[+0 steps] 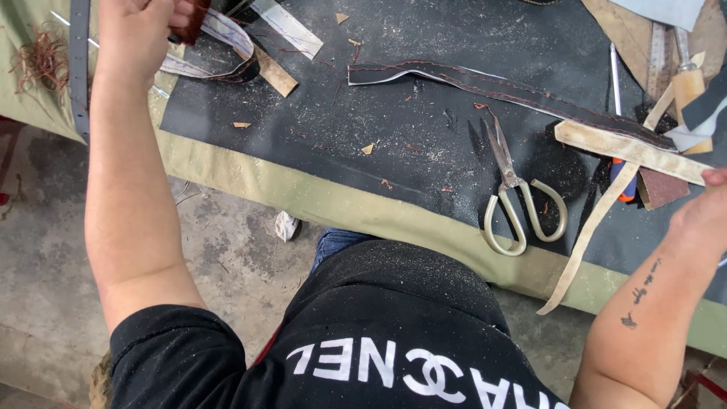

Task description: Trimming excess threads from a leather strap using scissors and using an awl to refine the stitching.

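Left hand [140,34] at upper left of frame, fingers clamped on a dark brown leather piece [191,23] at the top edge. Right hand [708,212] at right edge, mostly cut off, finger state can't tell, just beside a tan strap [628,148]. Scissors [515,193] lie shut on the black mat [394,129], center right.

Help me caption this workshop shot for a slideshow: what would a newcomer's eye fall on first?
The pale-handled scissors lying closed on the dusty black mat, right of centre. Next, the long dark stitched strip running across the mat above them. The left hand grips a dark brown piece at the top left; the right hand reaches in at the right edge.
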